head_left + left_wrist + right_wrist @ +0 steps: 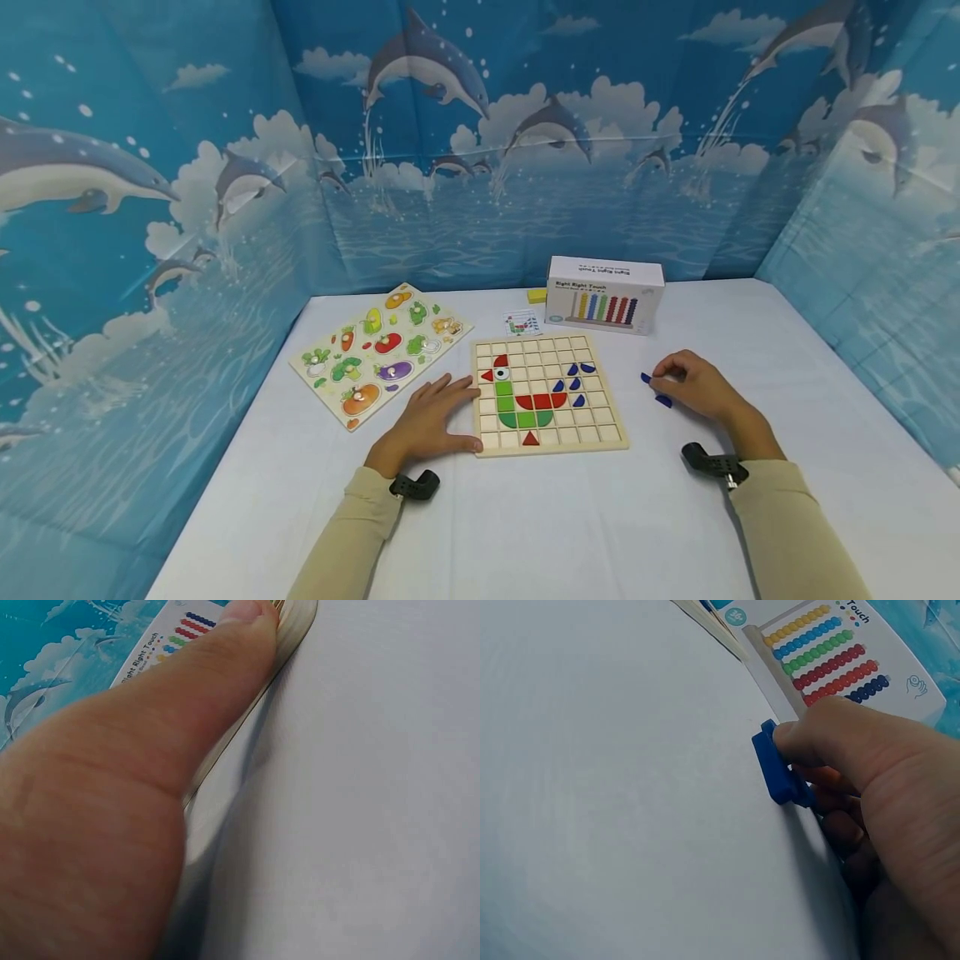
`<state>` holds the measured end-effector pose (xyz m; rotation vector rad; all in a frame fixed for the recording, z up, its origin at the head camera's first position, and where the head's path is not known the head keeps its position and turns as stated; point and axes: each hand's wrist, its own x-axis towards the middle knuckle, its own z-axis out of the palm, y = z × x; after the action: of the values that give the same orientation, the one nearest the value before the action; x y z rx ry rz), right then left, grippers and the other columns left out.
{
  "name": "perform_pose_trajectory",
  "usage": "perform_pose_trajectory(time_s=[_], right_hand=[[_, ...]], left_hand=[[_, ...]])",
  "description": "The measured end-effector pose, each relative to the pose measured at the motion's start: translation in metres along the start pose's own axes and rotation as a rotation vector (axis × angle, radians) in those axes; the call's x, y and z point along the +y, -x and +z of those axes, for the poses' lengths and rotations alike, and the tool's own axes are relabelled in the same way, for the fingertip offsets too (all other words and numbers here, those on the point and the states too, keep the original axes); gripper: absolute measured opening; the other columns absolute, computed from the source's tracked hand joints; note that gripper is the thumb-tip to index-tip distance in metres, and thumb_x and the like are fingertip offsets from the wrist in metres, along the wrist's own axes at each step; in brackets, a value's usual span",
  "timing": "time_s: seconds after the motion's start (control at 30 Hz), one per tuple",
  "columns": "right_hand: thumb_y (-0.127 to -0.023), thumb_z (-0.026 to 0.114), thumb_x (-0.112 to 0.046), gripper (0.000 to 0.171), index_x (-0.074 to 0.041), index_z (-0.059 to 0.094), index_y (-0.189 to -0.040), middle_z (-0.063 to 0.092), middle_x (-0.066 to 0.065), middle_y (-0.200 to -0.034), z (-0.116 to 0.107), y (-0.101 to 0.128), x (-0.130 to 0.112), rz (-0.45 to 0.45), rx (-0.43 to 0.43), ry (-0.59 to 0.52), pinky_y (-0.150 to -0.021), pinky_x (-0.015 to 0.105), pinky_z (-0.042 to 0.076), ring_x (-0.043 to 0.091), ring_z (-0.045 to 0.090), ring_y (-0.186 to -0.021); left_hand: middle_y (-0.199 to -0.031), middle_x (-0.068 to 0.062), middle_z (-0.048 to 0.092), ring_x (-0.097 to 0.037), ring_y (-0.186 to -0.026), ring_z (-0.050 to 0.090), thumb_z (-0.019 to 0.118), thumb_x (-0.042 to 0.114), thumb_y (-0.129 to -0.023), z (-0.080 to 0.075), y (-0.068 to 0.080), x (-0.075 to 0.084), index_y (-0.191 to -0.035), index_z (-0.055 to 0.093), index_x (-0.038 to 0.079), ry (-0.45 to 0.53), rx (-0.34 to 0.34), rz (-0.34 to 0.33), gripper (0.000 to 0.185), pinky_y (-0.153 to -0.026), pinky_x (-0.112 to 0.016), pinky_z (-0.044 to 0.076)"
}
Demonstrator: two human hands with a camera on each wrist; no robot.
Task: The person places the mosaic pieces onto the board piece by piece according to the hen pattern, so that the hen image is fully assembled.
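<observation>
My left hand (426,423) lies at the left side of a square wooden grid board (585,434), fingers spread and fairly straight. Its fingertips touch the left edge, and the thumb (225,656) rests at the near left corner. Red, green and blue tiles form a bird on the board, with a red triangle (530,438) below it. Right of the board, my right hand (693,385) pinches a blue half-round tile (646,378) between thumb and fingers, just at the table. Another blue half-round tile (663,401) is close beside it; the two overlap in the right wrist view.
A vegetable peg puzzle (390,389) lies at the left. Behind the board are a pattern card (522,322), a yellow block (536,295) and a white box (603,296). A dolphin-print curtain (480,225) encloses the white table (525,533).
</observation>
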<state>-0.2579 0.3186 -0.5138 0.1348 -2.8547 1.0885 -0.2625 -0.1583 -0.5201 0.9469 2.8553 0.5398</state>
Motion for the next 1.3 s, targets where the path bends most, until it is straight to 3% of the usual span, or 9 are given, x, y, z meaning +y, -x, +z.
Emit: perform_pose_trajectory(time_s=[0.27, 0.67, 1.0, 1.3], right_hand=[[-0.093, 0.071, -0.015, 0.014, -0.004, 0.067, -0.100, 0.055, 0.018, -0.114, 0.0046, -0.0025, 0.0020, 0.018, 0.001, 0.038, -0.094, 0.056, 0.046, 0.034, 0.050, -0.103], [-0.094, 0.071, -0.015, 0.014, -0.003, 0.066, -0.100, 0.052, 0.021, -0.114, 0.0085, -0.0049, -0.0033, 0.034, -0.001, 0.036, -0.097, 0.061, 0.044, 0.037, 0.049, -0.102], [-0.094, 0.072, -0.013, 0.009, -0.008, 0.065, -0.091, 0.053, 0.019, -0.111, 0.0075, -0.0065, -0.0052, 0.041, 0.006, 0.013, -0.095, 0.060, 0.045, 0.037, 0.049, -0.101], [-0.094, 0.072, -0.013, 0.009, -0.006, 0.067, -0.095, 0.054, 0.019, -0.112, 0.0071, -0.0043, -0.0060, 0.047, 0.008, 0.010, -0.097, 0.061, 0.044, 0.037, 0.050, -0.103]], left_hand=[[-0.164, 0.008, 0.028, -0.028, -0.153, 0.014, 0.064, 0.080, -0.077, 0.0007, -0.0006, -0.0001, -0.153, 0.045, 0.029, 0.001, 0.038, 0.031, 0.094, -0.119, -0.053, 0.013], [-0.165, 0.008, 0.027, -0.027, -0.153, 0.013, 0.063, 0.081, -0.077, 0.0004, -0.0001, 0.0002, -0.153, 0.045, 0.030, 0.005, 0.032, 0.022, 0.094, -0.119, -0.054, 0.013], [-0.165, 0.009, 0.026, -0.025, -0.153, 0.011, 0.062, 0.082, -0.077, -0.0001, -0.0004, 0.0005, -0.154, 0.043, 0.031, -0.002, 0.024, 0.011, 0.094, -0.120, -0.053, 0.012], [-0.165, 0.008, 0.026, -0.026, -0.153, 0.012, 0.063, 0.081, -0.078, -0.0019, 0.0005, 0.0023, -0.154, 0.043, 0.031, -0.004, 0.015, 0.010, 0.094, -0.120, -0.052, 0.011]])
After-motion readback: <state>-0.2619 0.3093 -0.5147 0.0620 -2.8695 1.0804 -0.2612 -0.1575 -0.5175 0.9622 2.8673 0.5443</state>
